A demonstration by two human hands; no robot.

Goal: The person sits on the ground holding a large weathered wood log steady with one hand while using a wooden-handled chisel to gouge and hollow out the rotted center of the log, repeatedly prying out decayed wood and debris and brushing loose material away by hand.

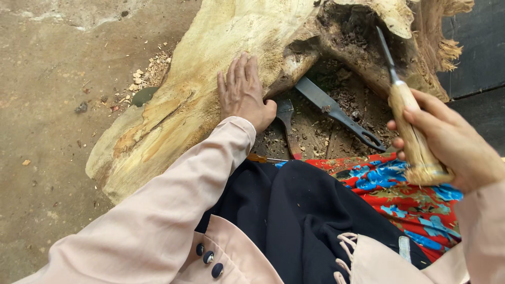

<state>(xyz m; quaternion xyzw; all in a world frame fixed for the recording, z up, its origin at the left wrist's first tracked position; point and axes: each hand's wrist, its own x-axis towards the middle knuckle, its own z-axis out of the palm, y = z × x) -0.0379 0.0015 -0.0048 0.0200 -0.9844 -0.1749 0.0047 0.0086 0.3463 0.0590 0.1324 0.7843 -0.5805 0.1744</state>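
A dirt floor (47,105) is seen upper left. The heavy, hard log (210,68) is pressed by the flat, open left hand (243,94). A stiff chisel (407,110) is gripped tight by its wooden handle in the right hand (452,142).

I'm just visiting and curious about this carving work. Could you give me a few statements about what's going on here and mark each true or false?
1. The right hand holds a wooden-handled chisel. True.
2. The left hand grips a hammer. False: it rests flat and open on the pale log.
3. Two dark metal tools lie in the hollow of the log: a flat blade and a smaller tool. True.
4. The chisel's tip is buried in the wood. False: it is raised, its blade pointing up and away.
5. A red and blue patterned cloth lies under the right hand. True.
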